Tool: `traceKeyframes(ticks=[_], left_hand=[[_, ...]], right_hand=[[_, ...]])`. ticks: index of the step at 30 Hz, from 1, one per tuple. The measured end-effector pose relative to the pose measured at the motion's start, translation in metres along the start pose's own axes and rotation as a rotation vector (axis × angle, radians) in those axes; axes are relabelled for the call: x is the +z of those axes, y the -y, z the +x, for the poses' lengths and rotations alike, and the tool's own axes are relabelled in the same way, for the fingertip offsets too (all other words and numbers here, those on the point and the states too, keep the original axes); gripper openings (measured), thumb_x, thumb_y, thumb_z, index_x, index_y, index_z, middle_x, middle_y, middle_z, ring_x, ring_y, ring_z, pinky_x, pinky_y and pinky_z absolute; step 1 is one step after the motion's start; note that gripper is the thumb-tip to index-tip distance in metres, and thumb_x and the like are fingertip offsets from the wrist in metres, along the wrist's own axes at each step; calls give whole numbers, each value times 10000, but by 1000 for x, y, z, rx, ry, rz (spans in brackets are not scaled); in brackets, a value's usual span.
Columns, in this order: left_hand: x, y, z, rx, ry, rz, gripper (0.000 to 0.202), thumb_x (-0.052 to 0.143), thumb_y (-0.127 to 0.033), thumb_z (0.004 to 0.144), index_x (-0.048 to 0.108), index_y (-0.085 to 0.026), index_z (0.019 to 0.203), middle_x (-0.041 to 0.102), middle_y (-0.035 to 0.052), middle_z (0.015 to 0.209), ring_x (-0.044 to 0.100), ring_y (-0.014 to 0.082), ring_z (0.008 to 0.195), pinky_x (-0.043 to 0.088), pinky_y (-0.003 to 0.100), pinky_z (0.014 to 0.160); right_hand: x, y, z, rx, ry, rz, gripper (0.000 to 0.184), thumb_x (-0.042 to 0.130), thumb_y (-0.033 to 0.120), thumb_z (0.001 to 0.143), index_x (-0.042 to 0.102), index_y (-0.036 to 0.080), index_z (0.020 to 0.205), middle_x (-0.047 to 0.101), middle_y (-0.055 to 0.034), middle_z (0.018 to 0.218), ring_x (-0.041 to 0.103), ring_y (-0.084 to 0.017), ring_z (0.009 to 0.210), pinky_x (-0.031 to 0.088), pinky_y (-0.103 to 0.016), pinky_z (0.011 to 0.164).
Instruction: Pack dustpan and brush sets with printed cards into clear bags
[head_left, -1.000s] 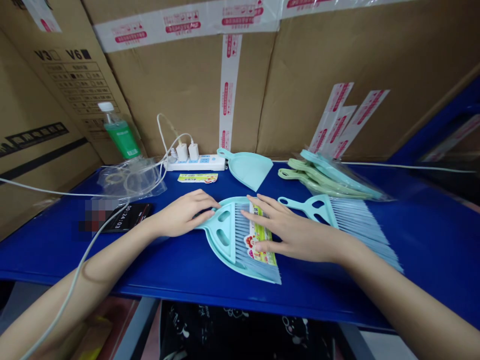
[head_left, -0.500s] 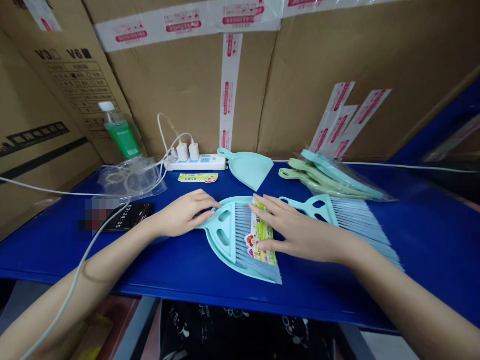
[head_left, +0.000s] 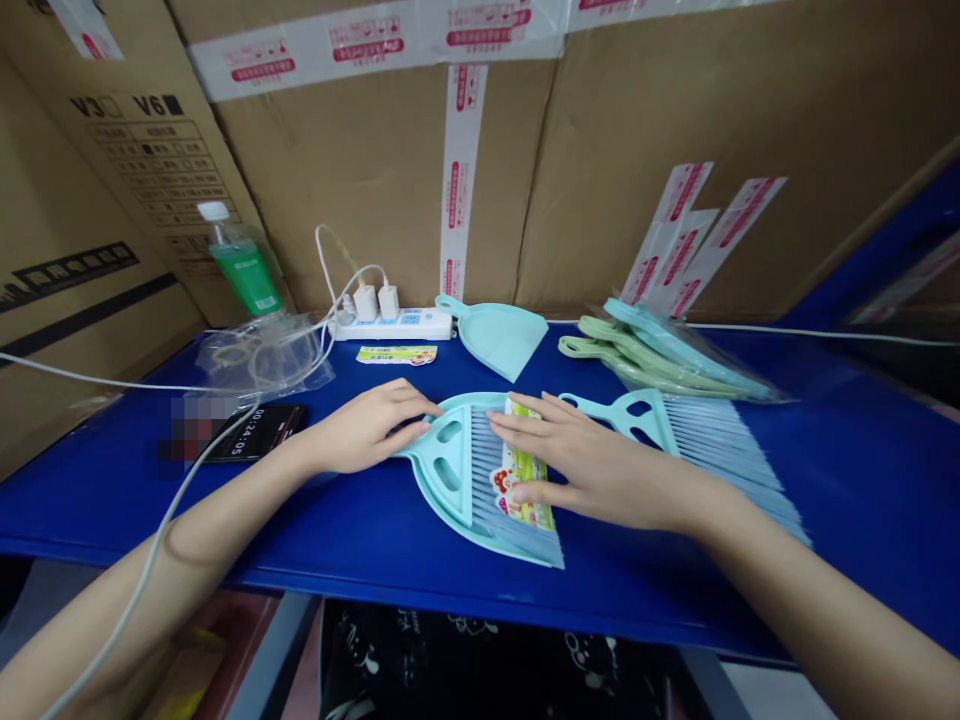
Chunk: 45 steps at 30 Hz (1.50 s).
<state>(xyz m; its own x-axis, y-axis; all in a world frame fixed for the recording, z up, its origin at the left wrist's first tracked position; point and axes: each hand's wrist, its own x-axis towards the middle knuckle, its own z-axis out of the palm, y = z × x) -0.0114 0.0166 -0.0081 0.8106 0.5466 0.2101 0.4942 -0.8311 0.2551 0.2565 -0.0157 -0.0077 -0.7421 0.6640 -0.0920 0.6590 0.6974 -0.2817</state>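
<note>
A light-blue hand brush [head_left: 439, 475] lies on a matching dustpan [head_left: 429, 503], bristles pointing right. My left hand [head_left: 375, 428] is closed around their handle end, which it mostly hides. My right hand [head_left: 577, 450] lies flat with fingers stretched over the bristles and a yellow-green printed paper label [head_left: 526, 470]. The label rests across the bristles, partly under the fingers. Just beyond my right wrist is a second light-blue brush [head_left: 712, 440], its bristles fanned to the right. Another light-blue dustpan [head_left: 501, 338] lies farther back.
Bagged green and blue dustpan sets [head_left: 667, 355] lie at the back right. A power strip [head_left: 409, 324], a loose label [head_left: 396, 355], a bottle [head_left: 246, 270], clear plastic bags [head_left: 274, 360] and a phone [head_left: 259, 432] are on the left. A white cable [head_left: 169, 525] crosses my left forearm. Cardboard stands behind.
My right hand's fingers have slid slightly left over the bristles. My left hand, the brush and the dustpan stay in place.
</note>
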Motion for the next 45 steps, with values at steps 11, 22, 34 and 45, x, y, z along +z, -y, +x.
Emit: traceKeyframes(ticks=[11, 22, 34, 45], left_hand=[[0, 0, -1, -6, 13, 6, 321, 352, -300, 967, 581, -158, 1140, 653, 90, 1042, 555, 204, 987, 452, 360, 868], [0, 1, 0, -15, 24, 6, 333, 346, -305, 968, 578, -140, 1139, 652, 99, 1033, 553, 205, 987, 454, 354, 861], [0, 1, 0, -14, 22, 13, 329, 349, -308, 967, 573, -163, 1159, 653, 86, 1040, 556, 203, 988, 461, 350, 848], [0, 0, 0, -24, 29, 17, 337, 340, -317, 969, 572, -160, 1158, 651, 89, 1032, 556, 205, 986, 454, 350, 855]], right_hand=[[-2, -17, -2, -18, -106, -65, 627, 350, 591, 911, 547, 150, 1311, 526, -122, 1361, 322, -356, 1344, 249, -589, 1083], [-2, -21, -3, 181, -262, -144, 542, 351, 542, 900, 614, 148, 1162, 643, -154, 1115, 585, -308, 1019, 491, -466, 835], [-12, -27, 0, 290, -181, 76, 292, 454, 177, 792, 607, 175, 1040, 689, -80, 914, 640, -236, 842, 504, -354, 702], [0, -23, 21, 7, -402, 160, 280, 493, 241, 826, 636, 219, 1066, 693, -66, 1012, 639, -223, 916, 496, -394, 823]])
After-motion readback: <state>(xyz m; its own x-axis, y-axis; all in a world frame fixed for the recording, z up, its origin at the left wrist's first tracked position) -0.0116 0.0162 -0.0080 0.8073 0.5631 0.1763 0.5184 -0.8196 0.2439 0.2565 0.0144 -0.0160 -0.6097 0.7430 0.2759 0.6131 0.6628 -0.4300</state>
